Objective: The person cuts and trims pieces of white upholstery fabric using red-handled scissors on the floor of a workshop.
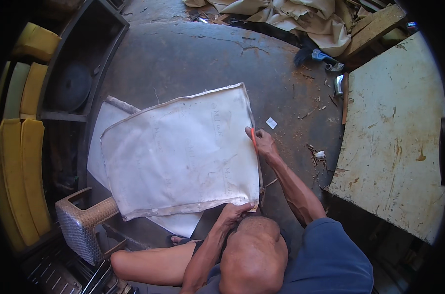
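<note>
A white sheet of upholstery-like material [183,147] with turned, stained edges and faint pen marks lies in front of me. My left hand [233,214] pinches its near right corner. At the sheet's right edge, my right hand [264,144] is closed around a thin orange-red tool [254,139]; its working end is hidden, so its kind cannot be told. Another white piece [97,142] shows from beneath the sheet, sticking out at the left and near sides.
Yellow foam pads [24,171] and a dark metal frame [80,116] stand at left, above a woven-look stool [85,220]. A pale worn board [394,137] is at right. Beige cloth [310,19], a blue-handled brush [318,55] and scraps lie at the far side.
</note>
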Demonstrator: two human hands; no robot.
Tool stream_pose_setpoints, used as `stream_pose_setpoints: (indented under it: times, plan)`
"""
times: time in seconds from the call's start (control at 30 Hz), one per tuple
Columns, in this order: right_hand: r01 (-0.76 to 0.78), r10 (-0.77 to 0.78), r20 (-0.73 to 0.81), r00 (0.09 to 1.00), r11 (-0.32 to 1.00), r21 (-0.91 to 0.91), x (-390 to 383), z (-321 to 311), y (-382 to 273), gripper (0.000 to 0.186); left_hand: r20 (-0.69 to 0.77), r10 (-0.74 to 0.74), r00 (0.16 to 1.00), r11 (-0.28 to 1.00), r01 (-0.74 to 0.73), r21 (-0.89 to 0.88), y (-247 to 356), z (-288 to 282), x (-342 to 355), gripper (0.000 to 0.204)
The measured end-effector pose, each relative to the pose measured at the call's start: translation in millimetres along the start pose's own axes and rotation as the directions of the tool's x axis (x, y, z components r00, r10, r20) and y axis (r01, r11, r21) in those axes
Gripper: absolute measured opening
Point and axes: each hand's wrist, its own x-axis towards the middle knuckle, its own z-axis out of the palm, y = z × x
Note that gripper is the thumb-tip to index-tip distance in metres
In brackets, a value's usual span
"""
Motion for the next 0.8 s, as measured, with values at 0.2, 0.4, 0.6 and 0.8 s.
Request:
stream_pose_setpoints:
  times: [0.2,0.4,0.6,0.8]
  plan:
    - [0.026,-0.025,0.015,1.0,0.995,-0.095,11.3,-4.7,3.2,0.075,0.039,0.012,0.999,1.0,-0.012,-0.012,-1.0,-5.3,-0.7,0.024]
    - [0.015,-0.013,0.054,0.998,0.999,-0.033,12.2,-7.3,-16.0,0.076,0.005,-0.003,1.0,0.994,0.003,-0.11,5.4,4.0,-12.6,0.024]
    - [-0.011,0.013,0.028,1.0,0.998,-0.063,18.5,-5.8,-6.6,0.08,0.064,-0.057,0.996,0.997,0.06,-0.05,-5.9,-8.8,-2.8,0.031]
    - [0.015,-0.016,-0.007,1.0,0.998,-0.063,30.1,-3.1,-10.9,0.077,0.04,-0.001,0.999,1.0,0.001,0.005,-6.8,-7.6,-3.6,0.033]
